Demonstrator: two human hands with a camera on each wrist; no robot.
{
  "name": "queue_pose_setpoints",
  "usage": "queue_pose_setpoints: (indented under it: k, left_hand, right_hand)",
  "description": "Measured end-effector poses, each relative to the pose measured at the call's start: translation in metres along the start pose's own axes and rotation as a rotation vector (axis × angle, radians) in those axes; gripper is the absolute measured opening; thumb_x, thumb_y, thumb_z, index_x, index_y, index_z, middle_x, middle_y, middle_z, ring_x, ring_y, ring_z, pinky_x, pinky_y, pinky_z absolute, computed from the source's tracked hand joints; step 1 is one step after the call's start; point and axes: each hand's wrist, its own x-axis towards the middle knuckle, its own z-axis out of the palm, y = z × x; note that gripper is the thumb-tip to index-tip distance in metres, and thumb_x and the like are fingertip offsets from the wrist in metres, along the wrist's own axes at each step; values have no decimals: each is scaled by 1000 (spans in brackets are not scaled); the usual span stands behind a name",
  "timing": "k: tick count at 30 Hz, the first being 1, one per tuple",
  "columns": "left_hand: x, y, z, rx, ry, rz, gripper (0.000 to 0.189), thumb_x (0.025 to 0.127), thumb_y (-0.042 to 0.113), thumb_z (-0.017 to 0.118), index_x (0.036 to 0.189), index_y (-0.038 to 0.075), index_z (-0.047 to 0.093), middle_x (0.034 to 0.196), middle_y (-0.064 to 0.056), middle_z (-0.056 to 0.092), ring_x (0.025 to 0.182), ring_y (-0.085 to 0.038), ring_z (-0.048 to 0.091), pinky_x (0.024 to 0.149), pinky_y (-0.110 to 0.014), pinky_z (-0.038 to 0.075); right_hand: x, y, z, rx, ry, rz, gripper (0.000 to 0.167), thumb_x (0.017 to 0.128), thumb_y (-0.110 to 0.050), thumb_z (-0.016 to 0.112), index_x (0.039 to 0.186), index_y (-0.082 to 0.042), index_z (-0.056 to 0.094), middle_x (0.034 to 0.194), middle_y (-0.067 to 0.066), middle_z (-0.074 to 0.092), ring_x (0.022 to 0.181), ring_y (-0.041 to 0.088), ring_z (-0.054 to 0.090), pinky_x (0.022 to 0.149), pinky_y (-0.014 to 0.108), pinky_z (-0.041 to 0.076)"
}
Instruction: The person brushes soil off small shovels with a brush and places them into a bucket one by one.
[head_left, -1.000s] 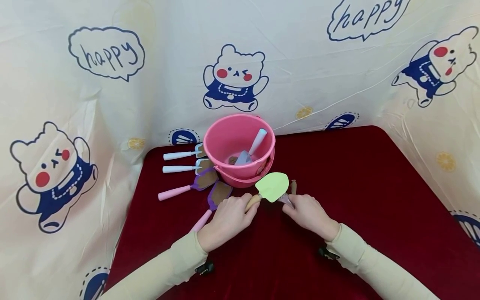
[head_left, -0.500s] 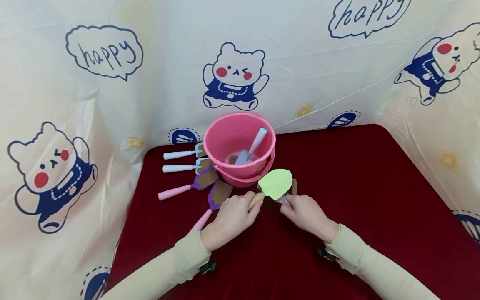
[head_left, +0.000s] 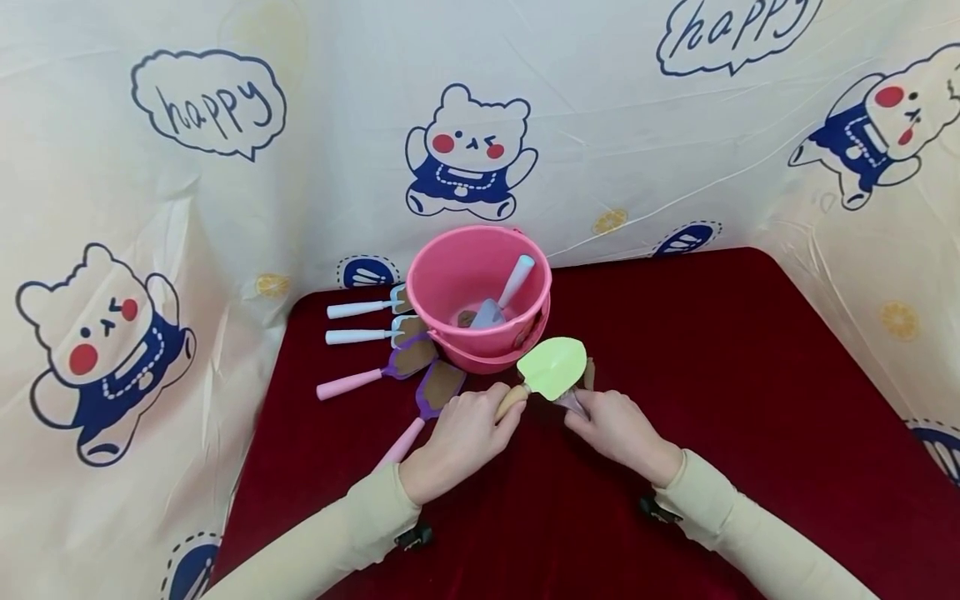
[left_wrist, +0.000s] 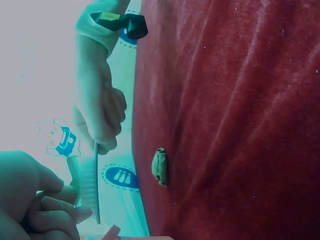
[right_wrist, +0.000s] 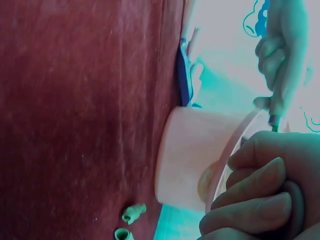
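My left hand point(head_left: 465, 433) grips the pale wooden handle of a hand trowel point(head_left: 553, 367), its light green blade tilted over the cloth in front of the pink bucket point(head_left: 480, 242). My right hand point(head_left: 618, 429) holds a greyish-lilac tool close under the blade's right edge. The left wrist view shows this tool point(left_wrist: 90, 185) as a flat strip with a row of fine, bristle-like ridges, reaching from my right hand point(left_wrist: 102, 112) towards my left fingers point(left_wrist: 55, 215). Most of it hides behind the green blade in the head view; I cannot tell its exact kind.
Trowels with brown-coated blades lie left of the bucket: two have light blue handles point(head_left: 356, 337), two pink handles point(head_left: 348, 384). A blue-handled trowel point(head_left: 517, 279) leans inside the bucket. Small brown lumps point(right_wrist: 134, 213) lie on the dark red cloth point(head_left: 712, 350). Printed fabric walls surround it.
The green trowel and my left hand have shifted slightly right, the blade now covering more of the tool in my right hand. Over the last half second hardly anything moves.
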Motion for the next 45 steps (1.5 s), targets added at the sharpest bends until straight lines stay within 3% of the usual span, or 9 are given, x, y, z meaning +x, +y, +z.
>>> queue_pose_setpoints:
  k: [5, 9, 18, 28, 36, 45]
  left_hand:
    - [-2, -3, 3, -15, -22, 0, 30, 100, 23, 69, 77, 15, 51, 58, 9, 36, 48, -6, 41, 45, -24, 36]
    - [-5, -5, 3, -10, -1, -14, 30, 98, 23, 70, 77, 15, 51, 58, 10, 37, 50, -8, 42, 46, -27, 37]
    - [-3, -4, 4, -8, -11, 1, 31, 100, 25, 70, 77, 14, 51, 58, 8, 39, 48, -7, 41, 44, -25, 36]
    - [-6, -9, 3, 7, -2, -10, 28, 98, 23, 70, 79, 15, 52, 58, 9, 39, 50, -8, 44, 46, -27, 38]
    - [-5, -5, 4, 12, -5, -11, 28, 101, 25, 69, 81, 13, 53, 58, 8, 40, 48, -8, 43, 44, -26, 37]
    - [-9, -6, 3, 4, -1, -30, 26, 100, 27, 70, 83, 15, 53, 59, 9, 40, 50, -7, 43, 44, -25, 37]
  right_hand:
    - [1, 4, -8, -16, 39, 26, 26, 92, -13, 62, 71, -17, 46, 56, -11, 37, 48, 4, 33, 44, 25, 32]
    - [3, 9, -13, -18, 59, 70, 25, 93, -12, 62, 73, -17, 49, 56, -10, 35, 47, 6, 32, 44, 25, 30]
    - [2, -4, 0, -43, -34, -47, 27, 91, -14, 63, 70, -19, 47, 57, -13, 38, 48, 2, 33, 44, 24, 33]
    - [6, 7, -8, -46, 43, 42, 24, 91, -12, 61, 72, -17, 47, 56, -9, 36, 49, 7, 33, 46, 27, 32]
    - [4, 1, -1, -27, 0, -18, 27, 90, -13, 61, 69, -19, 45, 54, -12, 37, 47, 3, 32, 44, 24, 30]
    - [5, 10, -28, 0, 46, 75, 20, 93, -13, 60, 76, -15, 51, 58, -8, 40, 49, 7, 35, 45, 25, 33]
